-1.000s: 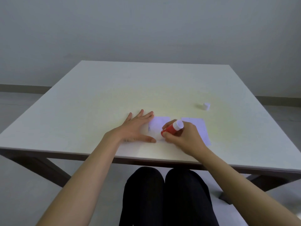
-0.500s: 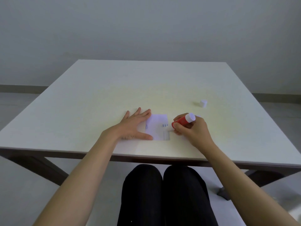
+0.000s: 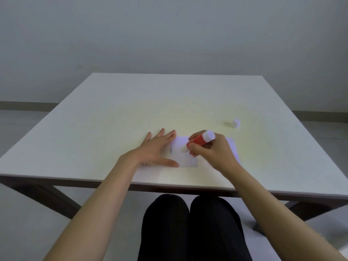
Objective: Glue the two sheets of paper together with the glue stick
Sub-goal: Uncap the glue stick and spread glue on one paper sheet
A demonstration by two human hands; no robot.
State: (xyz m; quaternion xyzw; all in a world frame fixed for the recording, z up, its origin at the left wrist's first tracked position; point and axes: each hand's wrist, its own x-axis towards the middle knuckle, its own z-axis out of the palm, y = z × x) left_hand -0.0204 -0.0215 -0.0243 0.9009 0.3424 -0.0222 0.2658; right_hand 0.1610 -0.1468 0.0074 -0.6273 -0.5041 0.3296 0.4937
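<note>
Holding a red plastic glue stick (image 3: 200,140) tight, the person's right hand (image 3: 212,149) presses its white tip onto a small white paper sheet (image 3: 185,157) on the white square table (image 3: 131,110). The left hand (image 3: 156,149) lies flat and open, pinning that sheet's left edge. A second white sheet (image 3: 233,147) peeks out behind the right hand, and a small white cap (image 3: 236,123) stands farther back.

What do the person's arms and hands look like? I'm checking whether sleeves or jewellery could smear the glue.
Both forearms are bare up to the frame's edge, with no sleeves in view. The left hand and right hand show no gloves, rings, watch or bracelets.
</note>
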